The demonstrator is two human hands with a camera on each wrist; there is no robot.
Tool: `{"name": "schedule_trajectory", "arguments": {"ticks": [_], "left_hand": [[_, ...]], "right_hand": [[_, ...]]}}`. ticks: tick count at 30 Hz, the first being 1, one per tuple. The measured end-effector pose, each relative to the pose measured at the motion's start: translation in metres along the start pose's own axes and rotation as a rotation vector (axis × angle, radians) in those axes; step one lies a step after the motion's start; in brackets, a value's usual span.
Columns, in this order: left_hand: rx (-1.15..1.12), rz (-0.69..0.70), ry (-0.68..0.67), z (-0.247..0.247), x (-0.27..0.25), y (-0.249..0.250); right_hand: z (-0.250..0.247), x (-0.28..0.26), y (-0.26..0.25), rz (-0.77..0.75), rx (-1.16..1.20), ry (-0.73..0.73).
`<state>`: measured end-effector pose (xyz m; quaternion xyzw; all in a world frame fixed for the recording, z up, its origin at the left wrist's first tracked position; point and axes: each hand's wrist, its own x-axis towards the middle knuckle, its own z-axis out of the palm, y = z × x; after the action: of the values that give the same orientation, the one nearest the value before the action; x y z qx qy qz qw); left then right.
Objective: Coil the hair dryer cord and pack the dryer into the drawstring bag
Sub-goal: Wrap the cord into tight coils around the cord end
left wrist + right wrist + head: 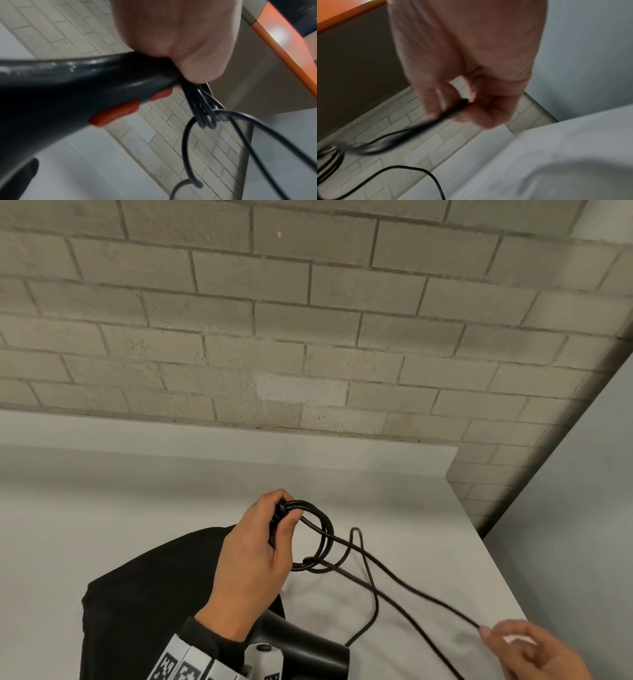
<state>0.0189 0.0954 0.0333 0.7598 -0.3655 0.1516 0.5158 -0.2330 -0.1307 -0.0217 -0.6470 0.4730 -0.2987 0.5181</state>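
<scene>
Overhead, from the head camera, the left hand (255,563) gripped several loops of the thin black hair dryer cord (317,537) above a white table (137,501), over the near-left black fabric drawstring bag (144,594). The right hand (534,652), at the near right, pinched a slack stretch of cord. Part of the glossy black hair dryer (301,645) showed below the left wrist.

At the left wrist, curled fingers (197,65) clamped the dryer handle (85,81), with its orange-red switches (116,112), together with the bunched loops.

At the right wrist, though blurred, fingertips (433,102) held the cord (450,112) before a pale brick wall (419,135).
</scene>
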Motion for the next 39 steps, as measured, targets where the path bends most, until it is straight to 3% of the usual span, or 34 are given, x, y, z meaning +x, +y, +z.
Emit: {"name": "schedule_trajectory", "arguments": {"ticks": [2,5,9,13,16,20,24,28,30,31,33,34,35,37,38,39], "left_hand": [[0.014,0.0,-0.009,0.004,0.0,0.001],[0.035,0.003,-0.01,0.005,0.0,0.002],[0.049,-0.001,-0.002,0.003,-0.002,0.002],[0.047,0.004,-0.01,0.002,-0.003,0.002],[0.061,0.014,-0.018,0.002,-0.003,0.003],[0.065,0.014,-0.022,0.002,-0.003,0.001],[0.074,0.011,-0.019,0.003,-0.001,0.001],[0.046,0.016,-0.033,0.004,0.0,0.002],[0.039,0.013,-0.039,0.004,0.001,0.001],[0.032,-0.002,-0.024,0.003,0.002,-0.001],[0.002,-0.058,0.021,-0.001,0.004,-0.006],[-0.012,-0.079,0.034,-0.004,0.005,-0.009],[-0.02,-0.085,0.036,-0.005,0.007,-0.01],[-0.029,-0.068,0.01,-0.005,0.007,-0.008],[-0.03,-0.057,-0.01,-0.003,0.007,-0.006],[-0.025,-0.05,-0.026,0.0,0.006,-0.003]], "right_hand": [[0.015,0.0,-0.004,-0.092,-0.037,0.158],[0.056,-0.02,-0.018,-0.444,-0.031,0.199],[0.113,-0.066,-0.057,-0.892,-0.008,0.032],[0.148,-0.069,-0.07,-1.098,-0.312,-0.182],[0.159,-0.061,-0.072,-1.175,-0.452,-0.171],[0.153,-0.057,-0.063,-1.177,-0.366,-0.162],[0.136,-0.052,-0.04,-1.046,-0.445,-0.333],[0.097,-0.035,-0.011,-1.039,-0.578,-0.48],[0.067,-0.023,-0.004,-0.93,-0.647,-0.547],[0.052,-0.016,0.011,-0.789,-0.719,-0.558],[0.027,0.003,0.034,-0.611,-0.898,-0.397],[0.018,0.009,0.045,-0.529,-0.773,-0.341],[0.009,0.006,0.048,-0.548,-0.708,-0.294],[-0.001,0.009,0.051,-0.445,-0.934,-0.164],[-0.003,0.01,0.045,-0.319,-0.807,-0.063],[-0.007,0.005,0.03,-0.334,-0.875,-0.042]]}}
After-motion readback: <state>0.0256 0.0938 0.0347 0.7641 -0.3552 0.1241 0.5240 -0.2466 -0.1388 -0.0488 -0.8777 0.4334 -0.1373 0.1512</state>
